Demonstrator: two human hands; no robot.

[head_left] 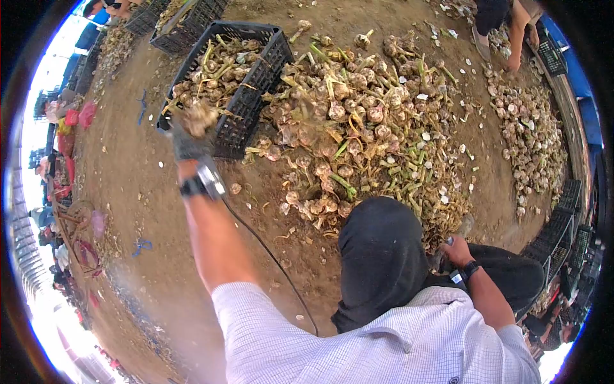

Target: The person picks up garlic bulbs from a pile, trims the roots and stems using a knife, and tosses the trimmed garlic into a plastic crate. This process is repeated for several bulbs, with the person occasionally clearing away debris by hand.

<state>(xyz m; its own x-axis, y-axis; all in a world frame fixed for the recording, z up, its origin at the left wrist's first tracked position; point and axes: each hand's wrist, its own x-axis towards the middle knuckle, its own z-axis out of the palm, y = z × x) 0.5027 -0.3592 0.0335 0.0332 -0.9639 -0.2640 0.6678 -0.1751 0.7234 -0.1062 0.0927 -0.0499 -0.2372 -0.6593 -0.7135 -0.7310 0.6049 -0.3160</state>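
Note:
My left hand, in a grey glove and blurred by motion, reaches out to the near end of a black plastic crate. It is closed on a garlic bulb, which is also blurred. Trimmed garlic bulbs fill much of the crate. Beside my right leg, my bare right hand is closed round a small handle-like thing that I cannot make out. A big heap of garlic with stalks lies on the ground in front of my knees, with cut stalks at its right side.
Another garlic pile lies at the right, where a person's arm reaches down. More black crates stand at the top left and along the right edge. A dark cable runs from my left wrist.

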